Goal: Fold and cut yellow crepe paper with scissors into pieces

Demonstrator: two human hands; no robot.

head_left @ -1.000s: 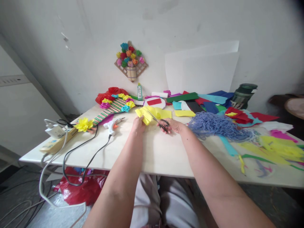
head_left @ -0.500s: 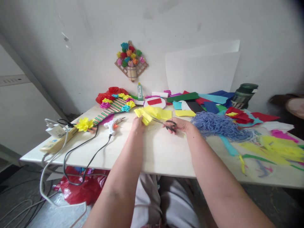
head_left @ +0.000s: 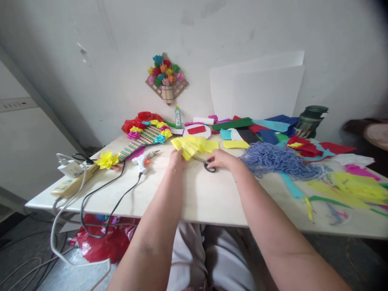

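A folded strip of yellow crepe paper (head_left: 191,146) is pinched in my left hand (head_left: 176,157), which is closed on its near left edge. Just right of it, low over the table, are scissors (head_left: 209,166) with black handles. The fingers of my right hand (head_left: 222,158) are closed at those handles, and the blades point left, partly under the yellow paper. A further flat yellow piece (head_left: 235,144) lies beyond my right hand.
To the left lie a white hot glue gun (head_left: 142,161), a power strip (head_left: 71,184) with trailing cords, and a woven piece (head_left: 144,135) decorated with paper flowers. Blue yarn (head_left: 273,160) sits right of my right forearm, among coloured paper scraps. A dark green jar (head_left: 311,121) stands behind.
My right hand has moved slightly left and turned, bringing the scissors down from the paper towards the table. The fingers no longer go through the handle loops. My left hand still holds the paper.
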